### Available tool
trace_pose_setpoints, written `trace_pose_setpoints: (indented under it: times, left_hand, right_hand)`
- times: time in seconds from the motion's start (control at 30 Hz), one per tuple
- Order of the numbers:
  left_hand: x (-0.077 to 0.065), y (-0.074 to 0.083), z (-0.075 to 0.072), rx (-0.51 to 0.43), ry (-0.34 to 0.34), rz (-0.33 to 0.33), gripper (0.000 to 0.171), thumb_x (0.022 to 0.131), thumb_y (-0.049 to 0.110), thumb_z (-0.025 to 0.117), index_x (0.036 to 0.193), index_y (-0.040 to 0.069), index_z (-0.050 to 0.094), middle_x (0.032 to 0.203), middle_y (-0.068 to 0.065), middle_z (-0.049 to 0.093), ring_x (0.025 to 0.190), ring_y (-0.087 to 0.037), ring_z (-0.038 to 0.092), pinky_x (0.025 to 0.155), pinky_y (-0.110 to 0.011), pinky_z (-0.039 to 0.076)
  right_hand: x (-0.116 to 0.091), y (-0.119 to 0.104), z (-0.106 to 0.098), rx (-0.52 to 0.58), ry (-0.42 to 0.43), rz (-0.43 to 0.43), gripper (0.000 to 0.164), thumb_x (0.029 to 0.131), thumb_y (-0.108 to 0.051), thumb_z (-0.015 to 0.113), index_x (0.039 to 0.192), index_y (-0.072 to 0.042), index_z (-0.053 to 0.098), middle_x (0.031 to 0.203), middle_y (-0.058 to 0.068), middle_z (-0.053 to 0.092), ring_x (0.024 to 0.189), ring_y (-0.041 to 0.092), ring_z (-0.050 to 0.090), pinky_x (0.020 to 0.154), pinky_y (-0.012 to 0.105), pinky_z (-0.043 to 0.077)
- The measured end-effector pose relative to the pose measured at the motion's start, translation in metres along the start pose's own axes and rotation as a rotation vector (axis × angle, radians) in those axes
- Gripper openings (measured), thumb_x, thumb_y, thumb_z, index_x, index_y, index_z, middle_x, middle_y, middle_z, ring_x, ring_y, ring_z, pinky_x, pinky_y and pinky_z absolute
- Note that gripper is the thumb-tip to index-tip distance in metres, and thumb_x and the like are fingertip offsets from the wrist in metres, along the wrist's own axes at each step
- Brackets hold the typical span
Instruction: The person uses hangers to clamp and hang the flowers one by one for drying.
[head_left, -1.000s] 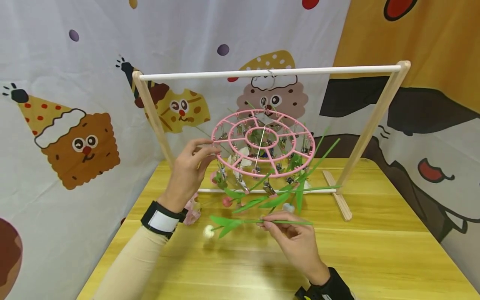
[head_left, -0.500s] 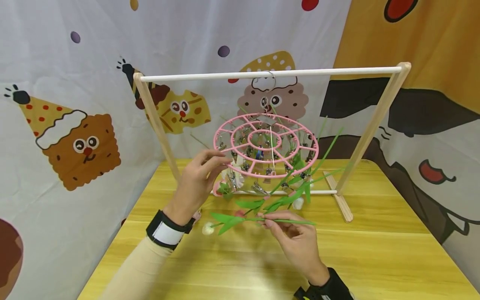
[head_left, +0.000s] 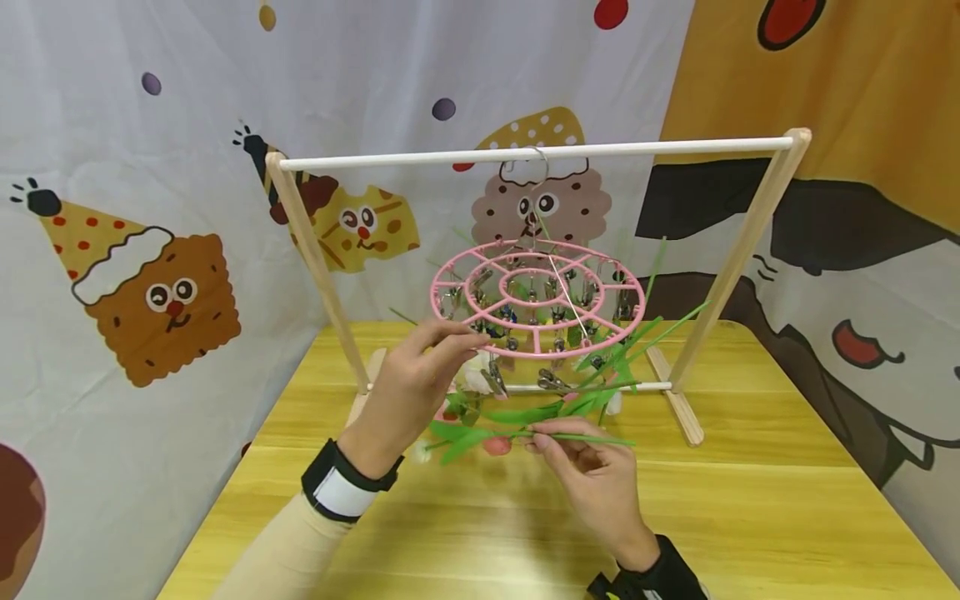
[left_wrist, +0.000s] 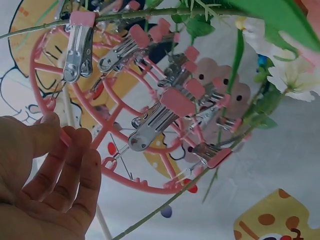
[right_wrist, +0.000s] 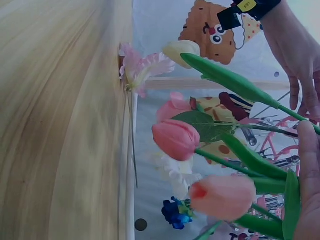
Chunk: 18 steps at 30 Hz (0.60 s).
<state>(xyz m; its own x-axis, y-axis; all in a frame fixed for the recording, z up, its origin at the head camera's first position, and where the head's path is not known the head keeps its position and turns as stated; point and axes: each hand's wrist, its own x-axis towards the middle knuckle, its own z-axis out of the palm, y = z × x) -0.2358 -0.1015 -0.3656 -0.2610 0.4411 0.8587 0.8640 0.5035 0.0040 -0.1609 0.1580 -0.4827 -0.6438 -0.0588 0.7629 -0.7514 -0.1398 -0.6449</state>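
A pink round clip hanger [head_left: 537, 354] hangs by its hook, with artificial flowers clipped head-down below it. My left hand [head_left: 412, 383] pinches its rim between thumb and fingers, as the left wrist view shows; a silver clip [left_wrist: 145, 130] with pink tips dangles close by. Low in front of the hanger, my right hand [head_left: 588, 467] pinches the green stem of a white tulip [right_wrist: 176, 51]. The tulip lies level, its bloom pointing left. A red-pink tulip [right_wrist: 175, 140] and a peach tulip [right_wrist: 225, 197] hang beside the right hand.
The hanger's hook is over a white rod [head_left: 420, 157] on a wooden frame [head_left: 742, 267]. A pink flower [right_wrist: 140, 70] lies on the wooden table [head_left: 750, 517], in the right wrist view. A cartoon-printed cloth [head_left: 352, 67] stands behind.
My left hand has moved right and slightly down with the rim, turning the hanger. The clipped flowers have swung right. My right hand, with the white tulip, has barely moved.
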Motion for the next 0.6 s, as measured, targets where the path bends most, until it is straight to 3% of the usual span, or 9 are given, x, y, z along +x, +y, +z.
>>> trace_pose_setpoints:
  times: [0.17, 0.4, 0.6]
  left_hand:
    - [0.001, 0.011, 0.001, 0.024, 0.004, 0.040, 0.038, 0.102, -0.007, 0.085, 0.135, 0.012, 0.082, 0.121, -0.011, 0.077, 0.102, -0.021, 0.083, 0.088, -0.030, 0.072]
    - [0.003, 0.028, 0.003, 0.020, -0.033, 0.040, 0.038, 0.107, -0.005, 0.080, 0.141, 0.013, 0.081, 0.126, -0.009, 0.079, 0.112, -0.021, 0.081, 0.099, -0.030, 0.070]
    - [0.007, 0.040, 0.007, 0.037, -0.020, 0.068, 0.037, 0.105, -0.006, 0.082, 0.138, 0.011, 0.083, 0.125, -0.009, 0.081, 0.111, -0.023, 0.082, 0.099, -0.030, 0.070]
  right_hand:
    - [0.000, -0.002, 0.000, -0.038, 0.008, 0.017, 0.038, 0.100, 0.031, 0.066, 0.130, 0.013, 0.077, 0.123, 0.016, 0.085, 0.110, 0.016, 0.088, 0.095, 0.030, 0.072]
    - [0.002, -0.002, 0.001, -0.027, 0.007, -0.007, 0.037, 0.100, 0.031, 0.065, 0.130, 0.013, 0.077, 0.118, 0.023, 0.085, 0.106, 0.020, 0.089, 0.092, 0.034, 0.073]
    - [0.001, -0.003, 0.000, -0.026, 0.006, -0.010, 0.037, 0.100, 0.031, 0.065, 0.131, 0.014, 0.076, 0.118, 0.024, 0.084, 0.107, 0.021, 0.088, 0.088, 0.037, 0.073]
